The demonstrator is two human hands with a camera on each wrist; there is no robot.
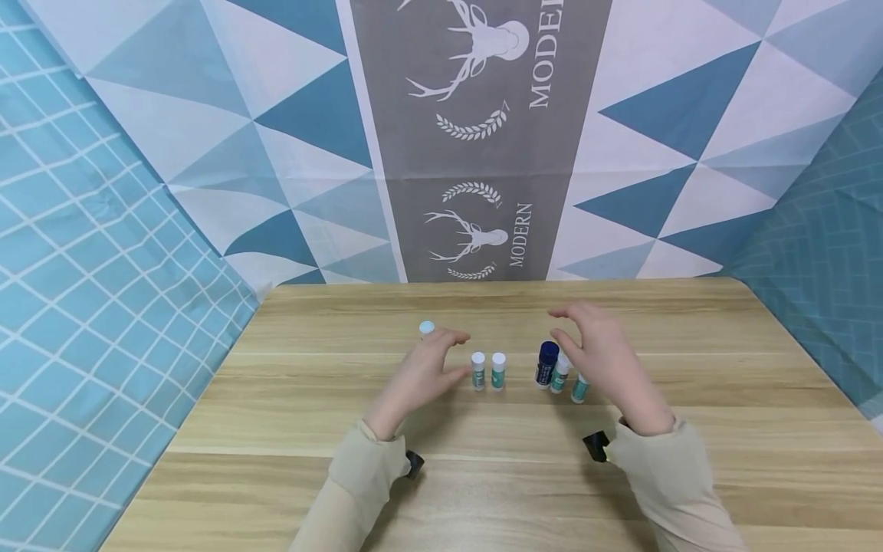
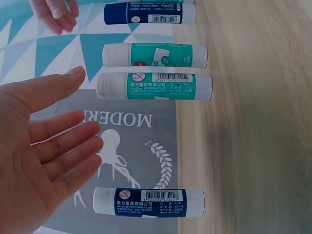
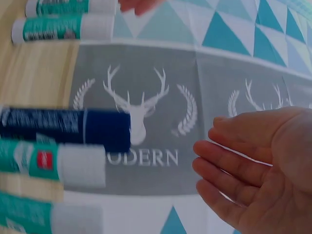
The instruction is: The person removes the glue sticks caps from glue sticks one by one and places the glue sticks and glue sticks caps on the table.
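Observation:
My left hand (image 1: 424,376) is held over the table with fingers apart and nothing in the grasp. To its right, two white-capped green glue sticks (image 1: 478,372) (image 1: 498,372) stand upright side by side. Partly behind the left hand is a white-capped glue stick (image 1: 427,327); its navy label (image 2: 131,202) shows in the left wrist view. My right hand (image 1: 603,360) hovers with relaxed fingers, holding nothing. Beside it stand a navy-capped glue stick (image 1: 546,366) and two green glue sticks (image 1: 559,376) (image 1: 579,389), the outer one partly hidden by the hand.
Beneath everything lies a wood-grain table (image 1: 497,491). A patterned cloth (image 1: 476,169) with deer prints hangs along its back edge. Blue checked fabric (image 1: 90,291) covers the left side, and teal fabric (image 1: 821,253) the right.

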